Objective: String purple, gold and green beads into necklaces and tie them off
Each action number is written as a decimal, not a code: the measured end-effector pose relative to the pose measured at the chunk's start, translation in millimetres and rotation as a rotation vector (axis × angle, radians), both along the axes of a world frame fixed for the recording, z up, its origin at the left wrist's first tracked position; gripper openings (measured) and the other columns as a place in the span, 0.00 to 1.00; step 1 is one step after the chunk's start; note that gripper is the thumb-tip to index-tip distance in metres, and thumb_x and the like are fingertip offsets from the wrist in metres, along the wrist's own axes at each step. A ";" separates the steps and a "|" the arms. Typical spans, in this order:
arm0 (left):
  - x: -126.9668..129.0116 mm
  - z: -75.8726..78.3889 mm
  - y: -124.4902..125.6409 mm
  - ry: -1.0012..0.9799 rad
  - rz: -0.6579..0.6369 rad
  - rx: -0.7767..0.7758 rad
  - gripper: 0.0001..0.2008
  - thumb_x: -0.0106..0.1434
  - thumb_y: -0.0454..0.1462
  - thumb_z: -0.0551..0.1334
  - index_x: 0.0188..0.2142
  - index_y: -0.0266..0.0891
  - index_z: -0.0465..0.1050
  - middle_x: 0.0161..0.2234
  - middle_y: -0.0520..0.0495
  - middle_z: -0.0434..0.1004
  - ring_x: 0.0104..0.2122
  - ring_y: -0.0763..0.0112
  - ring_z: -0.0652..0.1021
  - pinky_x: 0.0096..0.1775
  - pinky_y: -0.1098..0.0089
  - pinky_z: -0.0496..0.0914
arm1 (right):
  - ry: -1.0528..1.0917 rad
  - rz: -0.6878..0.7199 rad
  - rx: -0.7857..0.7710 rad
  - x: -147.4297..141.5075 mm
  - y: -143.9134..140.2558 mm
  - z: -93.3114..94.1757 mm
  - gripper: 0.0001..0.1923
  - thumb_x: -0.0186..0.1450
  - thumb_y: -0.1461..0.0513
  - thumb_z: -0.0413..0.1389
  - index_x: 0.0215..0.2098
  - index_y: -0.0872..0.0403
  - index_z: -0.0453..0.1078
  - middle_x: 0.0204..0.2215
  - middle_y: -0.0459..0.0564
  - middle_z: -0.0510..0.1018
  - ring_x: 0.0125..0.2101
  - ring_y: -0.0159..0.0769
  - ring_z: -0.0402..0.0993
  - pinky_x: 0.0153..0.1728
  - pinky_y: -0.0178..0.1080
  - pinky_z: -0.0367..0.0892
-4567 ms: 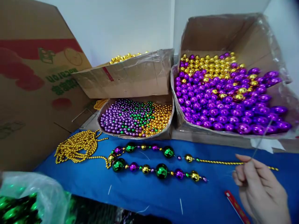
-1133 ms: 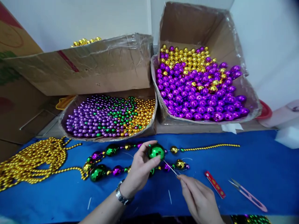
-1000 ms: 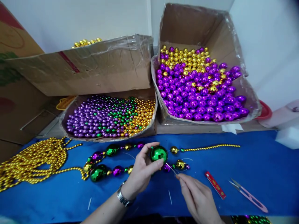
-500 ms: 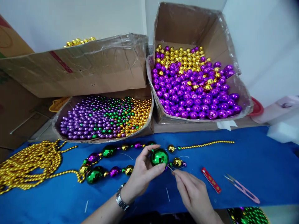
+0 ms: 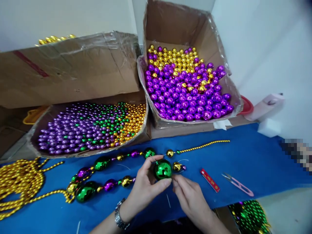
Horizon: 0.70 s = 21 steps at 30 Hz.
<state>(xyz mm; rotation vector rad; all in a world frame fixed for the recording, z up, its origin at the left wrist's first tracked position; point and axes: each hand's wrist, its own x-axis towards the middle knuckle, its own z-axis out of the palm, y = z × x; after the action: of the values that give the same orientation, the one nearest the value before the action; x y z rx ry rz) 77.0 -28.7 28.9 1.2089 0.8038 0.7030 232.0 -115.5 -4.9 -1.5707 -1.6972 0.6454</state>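
My left hand [image 5: 148,183] is closed around a large shiny green bead [image 5: 163,169], thumb at its lower right and index finger over its top. My right hand [image 5: 188,193] pinches at the bead's lower right side; the thin needle seen there earlier is now mostly hidden by the fingertips. A thin pale line shows at the bead's upper left. Around the hands lies a string of large beads [image 5: 101,163] in green, purple and gold. Just right of the held bead are a gold bead [image 5: 176,166] and a small purple bead [image 5: 184,168].
Gold bead strands [image 5: 21,182] lie at left on the blue cloth [image 5: 207,156]. Behind stand a carton of small beads [image 5: 89,152] and a carton of purple and gold balls [image 5: 168,123]. A red packet [image 5: 210,180] and pink thread snips [image 5: 240,186] lie at right.
My right fingertips have come up against the green bead, and the needle between them has gone mostly out of sight. The camera has turned right, so the scene sits further left.
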 end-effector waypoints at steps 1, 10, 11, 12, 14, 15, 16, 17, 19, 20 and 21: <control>0.7 1.8 -0.6 -0.002 -0.021 0.002 0.27 0.52 0.34 0.69 0.50 0.44 0.63 0.39 0.48 0.71 0.38 0.68 0.72 0.40 0.70 0.68 | 0.016 -0.002 0.009 0.8 -0.4 -0.8 0.11 0.68 0.66 0.43 0.40 0.53 0.66 0.28 0.47 0.75 0.29 0.33 0.73 0.30 0.32 0.67; -14.6 27.9 9.1 0.055 -0.183 0.210 0.28 0.56 0.37 0.65 0.56 0.44 0.61 0.53 0.40 0.64 0.50 0.57 0.70 0.46 0.63 0.69 | 0.039 -0.013 0.186 3.2 0.9 -0.8 0.08 0.69 0.64 0.44 0.40 0.52 0.65 0.25 0.46 0.74 0.25 0.31 0.73 0.28 0.29 0.67; -19.0 33.9 15.5 0.068 -0.181 0.254 0.27 0.57 0.37 0.64 0.56 0.43 0.62 0.53 0.39 0.64 0.50 0.57 0.70 0.47 0.62 0.69 | 0.040 -0.030 0.185 4.6 0.1 0.6 0.08 0.69 0.63 0.45 0.40 0.52 0.65 0.25 0.46 0.74 0.24 0.30 0.73 0.28 0.29 0.68; -24.0 40.2 24.8 0.093 -0.171 0.307 0.24 0.59 0.38 0.62 0.55 0.42 0.63 0.52 0.39 0.67 0.50 0.57 0.71 0.47 0.62 0.69 | 0.045 -0.056 0.178 6.5 -0.8 1.6 0.08 0.69 0.63 0.45 0.40 0.52 0.65 0.24 0.46 0.74 0.24 0.30 0.74 0.27 0.28 0.68; -35.2 52.1 52.8 0.213 -0.120 0.454 0.19 0.61 0.39 0.59 0.52 0.40 0.66 0.47 0.40 0.72 0.46 0.60 0.74 0.45 0.64 0.70 | 0.054 -0.109 0.163 11.3 -3.0 2.5 0.08 0.69 0.61 0.46 0.38 0.52 0.66 0.24 0.47 0.74 0.23 0.30 0.74 0.25 0.27 0.68; -41.3 56.9 71.2 0.319 -0.087 0.548 0.16 0.62 0.39 0.58 0.49 0.39 0.68 0.45 0.41 0.75 0.43 0.63 0.75 0.43 0.66 0.71 | 0.053 -0.124 0.158 13.8 -4.0 2.2 0.08 0.69 0.61 0.46 0.37 0.53 0.66 0.24 0.47 0.74 0.22 0.30 0.74 0.24 0.27 0.68; -47.5 60.5 91.8 0.445 -0.034 0.660 0.14 0.62 0.40 0.57 0.46 0.38 0.70 0.42 0.43 0.76 0.40 0.64 0.76 0.41 0.68 0.71 | 0.048 -0.129 0.161 16.2 -4.8 1.6 0.08 0.69 0.61 0.46 0.36 0.53 0.66 0.23 0.47 0.74 0.22 0.30 0.74 0.24 0.26 0.68; -53.6 62.7 113.8 0.595 0.004 0.758 0.13 0.62 0.41 0.57 0.44 0.37 0.71 0.41 0.44 0.77 0.39 0.65 0.76 0.41 0.69 0.70 | 0.041 -0.127 0.170 18.3 -5.5 0.8 0.08 0.68 0.61 0.47 0.35 0.53 0.66 0.23 0.47 0.74 0.21 0.30 0.74 0.23 0.26 0.69; -65.4 63.2 157.5 0.978 -0.051 0.907 0.14 0.63 0.41 0.54 0.43 0.37 0.72 0.37 0.47 0.78 0.34 0.68 0.77 0.36 0.71 0.69 | 0.028 -0.122 0.194 20.8 -6.7 -1.3 0.07 0.68 0.60 0.48 0.35 0.53 0.66 0.22 0.48 0.75 0.21 0.31 0.74 0.22 0.26 0.69; -70.7 61.8 177.3 1.058 -0.071 0.919 0.14 0.62 0.41 0.54 0.40 0.36 0.74 0.34 0.47 0.79 0.31 0.68 0.77 0.34 0.71 0.69 | 0.025 -0.138 0.202 21.1 -7.3 -2.2 0.07 0.68 0.60 0.48 0.36 0.53 0.66 0.23 0.48 0.75 0.21 0.31 0.74 0.22 0.26 0.69; -75.6 59.5 194.7 1.110 -0.087 0.927 0.13 0.60 0.40 0.56 0.38 0.36 0.74 0.32 0.47 0.79 0.30 0.67 0.76 0.33 0.71 0.68 | 0.022 -0.164 0.206 20.9 -8.0 -3.0 0.08 0.68 0.58 0.48 0.36 0.53 0.67 0.23 0.49 0.75 0.21 0.31 0.75 0.22 0.26 0.69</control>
<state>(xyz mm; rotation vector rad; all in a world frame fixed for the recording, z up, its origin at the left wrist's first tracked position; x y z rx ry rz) 1.4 166.0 88.4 2.5516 1.3616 0.2513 252.9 -123.5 -7.9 -1.5300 -1.5462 0.3899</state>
